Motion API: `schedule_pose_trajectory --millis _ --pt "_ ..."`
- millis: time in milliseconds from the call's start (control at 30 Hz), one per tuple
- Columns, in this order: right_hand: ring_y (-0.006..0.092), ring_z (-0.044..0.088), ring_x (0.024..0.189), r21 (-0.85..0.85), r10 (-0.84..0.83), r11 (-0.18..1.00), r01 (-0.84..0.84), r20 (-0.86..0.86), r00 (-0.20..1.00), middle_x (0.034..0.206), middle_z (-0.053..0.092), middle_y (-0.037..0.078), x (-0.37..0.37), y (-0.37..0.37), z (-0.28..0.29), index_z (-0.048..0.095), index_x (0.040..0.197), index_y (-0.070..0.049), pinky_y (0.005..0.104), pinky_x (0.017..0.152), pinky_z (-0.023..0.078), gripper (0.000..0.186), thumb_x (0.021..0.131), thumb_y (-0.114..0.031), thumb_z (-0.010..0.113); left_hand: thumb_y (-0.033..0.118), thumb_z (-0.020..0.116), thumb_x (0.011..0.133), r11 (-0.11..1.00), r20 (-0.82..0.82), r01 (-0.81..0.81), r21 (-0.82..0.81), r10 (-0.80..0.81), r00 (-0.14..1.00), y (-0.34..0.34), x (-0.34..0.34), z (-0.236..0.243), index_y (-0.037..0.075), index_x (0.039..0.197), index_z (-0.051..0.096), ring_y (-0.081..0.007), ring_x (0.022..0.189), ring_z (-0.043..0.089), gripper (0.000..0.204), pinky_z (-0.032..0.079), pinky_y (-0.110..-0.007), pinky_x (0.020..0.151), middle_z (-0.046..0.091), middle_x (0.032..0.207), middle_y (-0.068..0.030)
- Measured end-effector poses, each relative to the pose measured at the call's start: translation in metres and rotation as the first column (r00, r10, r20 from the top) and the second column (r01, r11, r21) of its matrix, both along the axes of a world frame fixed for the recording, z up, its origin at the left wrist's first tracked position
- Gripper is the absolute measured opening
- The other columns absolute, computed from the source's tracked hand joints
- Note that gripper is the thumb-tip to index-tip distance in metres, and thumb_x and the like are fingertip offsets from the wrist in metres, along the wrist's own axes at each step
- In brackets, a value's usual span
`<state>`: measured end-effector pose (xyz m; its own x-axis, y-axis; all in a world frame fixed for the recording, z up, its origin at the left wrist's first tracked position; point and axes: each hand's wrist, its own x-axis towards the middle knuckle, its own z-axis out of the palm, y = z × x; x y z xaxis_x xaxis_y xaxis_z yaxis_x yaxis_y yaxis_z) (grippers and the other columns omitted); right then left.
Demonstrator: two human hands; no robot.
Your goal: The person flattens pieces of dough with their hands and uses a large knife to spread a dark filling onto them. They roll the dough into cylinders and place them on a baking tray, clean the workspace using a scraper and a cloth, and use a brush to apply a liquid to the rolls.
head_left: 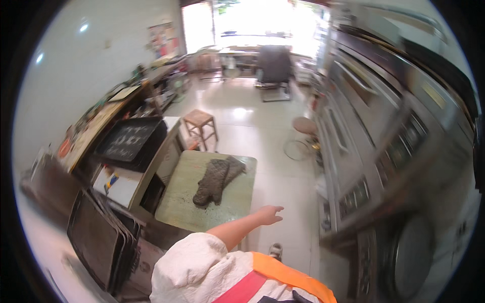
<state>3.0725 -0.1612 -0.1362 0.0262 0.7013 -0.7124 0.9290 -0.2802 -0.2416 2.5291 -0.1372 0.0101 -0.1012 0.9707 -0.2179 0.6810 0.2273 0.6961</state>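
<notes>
My left hand (268,215) reaches out past the near right corner of a pale green table (177,202), its fingers apart and nothing in them. A white sleeve ends above that elbow. Two dark, worn oven mitts (214,179) lie on the table, one partly over the other, with dark crumbs around them. They are the things nearest to my left hand and are not touched by it. My right hand is out of the picture.
A large deck oven (364,101) lines the right side. Black baking trays (131,141) sit on a counter at left; more trays (96,237) stand upright at lower left. A wooden stool (199,119), a round stool (304,125) and a dark chair (274,65) stand farther off.
</notes>
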Motion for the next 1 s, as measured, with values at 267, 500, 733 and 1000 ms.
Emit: schedule_pose_trajectory --millis 267,500,733,1000 --pt "0.0412 0.071 0.089 0.170 0.438 0.862 -0.478 0.226 0.870 0.096 0.073 0.022 -0.156 0.361 -0.014 0.075 0.094 -0.002 0.0483 0.078 0.057 0.036 0.074 -0.032 0.072 0.045 0.066 0.083 0.761 -0.370 -0.451 -0.465 0.296 0.881 -0.025 -0.207 -0.167 0.011 0.115 0.074 -0.0371 0.107 0.067 0.047 0.053 -0.047 0.091 0.071 0.116 -0.0181" --pt "0.0353 0.067 0.109 0.512 0.327 0.851 -0.118 -0.339 0.882 0.113 0.070 0.021 -0.457 0.671 0.080 0.068 0.117 0.002 0.0427 0.096 0.051 0.053 0.071 -0.021 0.078 0.026 0.067 0.084 0.357 -0.490 -0.715 -0.602 0.541 0.683 -0.190 -0.274 -0.230 0.014 0.101 0.079 -0.0320 0.099 0.071 0.024 0.056 -0.045 0.086 0.074 0.107 -0.0115" --pt "0.0391 0.056 0.125 0.308 0.584 0.730 -0.610 0.181 0.791 0.137 0.058 0.022 -0.579 0.749 0.031 0.065 0.126 -0.001 0.0455 0.107 0.046 0.061 0.078 -0.036 0.074 0.038 0.071 0.076 0.831 -0.399 -0.384 -0.402 0.219 0.891 0.081 -0.488 -0.214 0.016 0.104 0.077 -0.0329 0.105 0.069 0.036 0.055 -0.045 0.089 0.072 0.112 -0.0134" --pt "0.0389 0.058 0.124 -0.055 0.641 0.767 -0.640 0.125 0.757 0.134 0.061 0.023 -0.789 0.878 -0.028 0.063 0.128 -0.001 0.0455 0.105 0.047 0.061 0.080 -0.037 0.073 0.039 0.067 0.086 0.687 -0.080 -0.727 0.005 0.725 0.685 0.481 -0.742 -0.080 0.011 0.133 0.062 -0.0346 0.116 0.064 0.055 0.051 -0.044 0.098 0.068 0.126 -0.0159"
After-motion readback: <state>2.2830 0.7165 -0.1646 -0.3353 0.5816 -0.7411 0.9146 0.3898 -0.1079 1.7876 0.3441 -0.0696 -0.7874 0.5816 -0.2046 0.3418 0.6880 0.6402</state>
